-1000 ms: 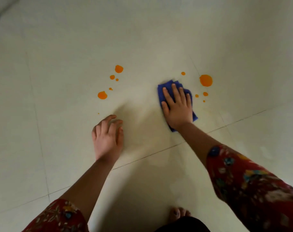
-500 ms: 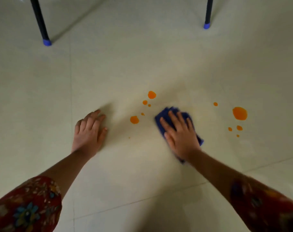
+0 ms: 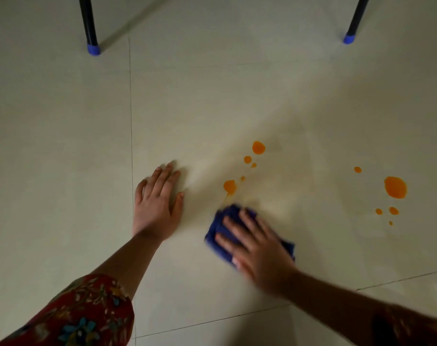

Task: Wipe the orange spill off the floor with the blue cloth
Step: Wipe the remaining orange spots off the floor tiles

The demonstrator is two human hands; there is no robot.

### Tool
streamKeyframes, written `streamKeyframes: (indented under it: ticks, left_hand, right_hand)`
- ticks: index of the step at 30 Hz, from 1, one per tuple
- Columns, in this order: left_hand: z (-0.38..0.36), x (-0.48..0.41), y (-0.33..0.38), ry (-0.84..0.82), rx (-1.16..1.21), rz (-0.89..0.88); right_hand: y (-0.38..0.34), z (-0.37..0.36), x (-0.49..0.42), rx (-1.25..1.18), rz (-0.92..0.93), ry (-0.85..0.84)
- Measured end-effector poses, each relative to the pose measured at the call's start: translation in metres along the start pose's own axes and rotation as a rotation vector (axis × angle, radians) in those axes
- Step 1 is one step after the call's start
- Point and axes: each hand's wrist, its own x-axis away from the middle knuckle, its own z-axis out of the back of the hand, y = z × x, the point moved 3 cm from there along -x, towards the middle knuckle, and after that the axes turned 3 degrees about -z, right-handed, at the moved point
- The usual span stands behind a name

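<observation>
The blue cloth [image 3: 221,227] lies flat on the pale tiled floor, pressed down under my right hand [image 3: 257,250], whose fingers are spread over it. Just above the cloth's top edge sits an orange drop [image 3: 229,186] with a thin streak running down toward the cloth. More drops of the left orange group [image 3: 258,147] lie farther up. A second group with a large orange blot [image 3: 395,187] and small dots lies to the right, well apart from the cloth. My left hand [image 3: 157,203] rests palm-down on the floor left of the cloth, holding nothing.
Two black furniture legs with blue caps stand on the floor at the top, the left leg [image 3: 90,28] and the right leg [image 3: 352,26]. Tile joints [image 3: 131,121] run down the left and across the bottom. My red flowered sleeves show at the lower corners.
My right hand has slid the cloth to just below the left drops, and one drop now shows a downward streak. The camera view has shifted; my left hand stays flat on the floor.
</observation>
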Motion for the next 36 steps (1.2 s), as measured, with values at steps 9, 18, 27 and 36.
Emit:
streamKeyframes:
  ticks: [9,18,27,36]
  left_hand:
    - [-0.003,0.001,-0.002,0.041,0.035,0.009]
    - [-0.004,0.001,-0.003,0.052,0.035,0.003]
    - [-0.004,0.000,-0.002,0.033,0.006,-0.008]
    - [-0.004,0.001,-0.001,0.018,-0.001,-0.025]
  right_hand:
    - [0.030,0.003,-0.105,0.077,-0.178,0.046]
    - [-0.035,-0.006,-0.083,-0.076,-0.052,0.055]
    - [0.045,-0.003,-0.083,-0.047,-0.668,0.213]
    - [0.071,0.005,-0.176,-0.019,-0.367,0.158]
